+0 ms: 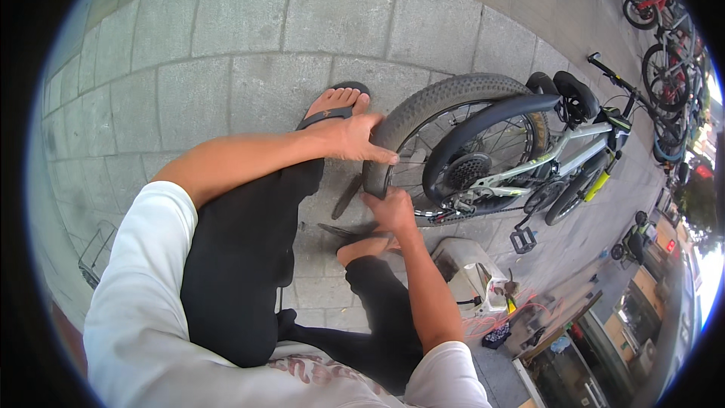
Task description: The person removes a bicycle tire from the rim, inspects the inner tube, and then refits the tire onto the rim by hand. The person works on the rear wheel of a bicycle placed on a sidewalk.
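Observation:
A bicycle wheel with a black knobbly tyre stands at the rear of a grey bicycle; I cannot tell whether it is fixed to the frame. My left hand is closed over the tyre's near edge, thumb pressed along the inner side by the rim. Just beneath it, my right hand grips the lower part of the same tyre, its fingers partly hidden. A dark flat strip shows beside the tyre near my hands. The black mudguard curves past the spokes, around the rear cassette.
My sandalled feet are on either side of the wheel. At the right stands a pale container with tools, near a tangled orange hose. Parked bicycles line the far right. Grey paving spreads at the left.

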Motion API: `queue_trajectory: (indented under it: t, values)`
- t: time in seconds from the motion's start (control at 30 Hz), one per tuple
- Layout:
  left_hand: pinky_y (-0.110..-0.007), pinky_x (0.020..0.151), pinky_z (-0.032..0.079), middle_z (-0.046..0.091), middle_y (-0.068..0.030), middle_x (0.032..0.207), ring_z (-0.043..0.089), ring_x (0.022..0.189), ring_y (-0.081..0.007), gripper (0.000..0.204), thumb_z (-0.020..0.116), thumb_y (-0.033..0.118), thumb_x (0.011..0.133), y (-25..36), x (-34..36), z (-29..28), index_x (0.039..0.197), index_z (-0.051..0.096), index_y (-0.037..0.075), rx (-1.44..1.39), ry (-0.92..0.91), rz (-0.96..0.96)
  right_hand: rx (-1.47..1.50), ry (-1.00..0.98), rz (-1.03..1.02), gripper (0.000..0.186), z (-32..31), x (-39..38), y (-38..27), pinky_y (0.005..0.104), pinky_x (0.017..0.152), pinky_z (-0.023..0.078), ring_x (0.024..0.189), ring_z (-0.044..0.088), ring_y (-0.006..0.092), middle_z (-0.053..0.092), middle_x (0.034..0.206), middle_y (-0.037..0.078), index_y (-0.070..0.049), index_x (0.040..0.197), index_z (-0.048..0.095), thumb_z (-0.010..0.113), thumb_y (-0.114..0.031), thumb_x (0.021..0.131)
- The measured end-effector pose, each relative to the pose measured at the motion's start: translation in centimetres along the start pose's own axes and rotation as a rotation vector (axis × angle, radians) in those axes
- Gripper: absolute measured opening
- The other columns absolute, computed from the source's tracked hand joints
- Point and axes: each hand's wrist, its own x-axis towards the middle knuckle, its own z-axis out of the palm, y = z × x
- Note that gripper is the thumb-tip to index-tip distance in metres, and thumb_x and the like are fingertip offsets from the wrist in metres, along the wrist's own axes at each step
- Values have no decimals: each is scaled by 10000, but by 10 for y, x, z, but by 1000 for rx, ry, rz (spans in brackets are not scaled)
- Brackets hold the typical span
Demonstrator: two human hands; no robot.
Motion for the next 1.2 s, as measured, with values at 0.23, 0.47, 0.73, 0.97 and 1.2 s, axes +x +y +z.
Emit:
queue_trajectory:
  t: [0.23,0.47,0.73,0.97,1.2]
  values:
    - [-477,1050,348,587,-195,1196,520,1203,-345,937,554,916,817,19,-8,-14,1123,753,52,338,92,67,544,15,-85,510,-38,17,-52,416,814,567,832,725,240,764,893,204,85,1052,745,874,-373,870]
    - [-468,942,488,691,-263,849,682,955,-429,724,661,657,971,-13,2,24,1004,680,-66,-221,4,144,49,-216,24,586,-33,-6,-11,449,880,574,919,761,346,766,982,277,98,1069,732,872,-419,832]
    - [-452,976,489,717,-256,1002,675,1059,-370,908,751,795,802,-32,13,39,1133,720,-50,-353,24,48,-159,-167,-74,525,-8,-18,26,498,912,577,952,749,466,754,970,318,102,1054,721,812,-370,844]
    - [-458,1030,349,575,-126,1023,515,1130,-305,859,657,900,775,-33,-9,26,931,727,59,370,402,307,243,-5,-62,449,-22,6,-33,416,750,568,725,705,240,744,807,181,62,977,744,872,-342,828]
    - [-483,886,416,564,-141,903,564,932,-358,729,597,734,962,-23,11,22,915,600,7,289,334,192,464,-64,-48,482,-41,13,-44,382,781,563,809,688,198,756,873,141,74,1002,733,887,-349,830]
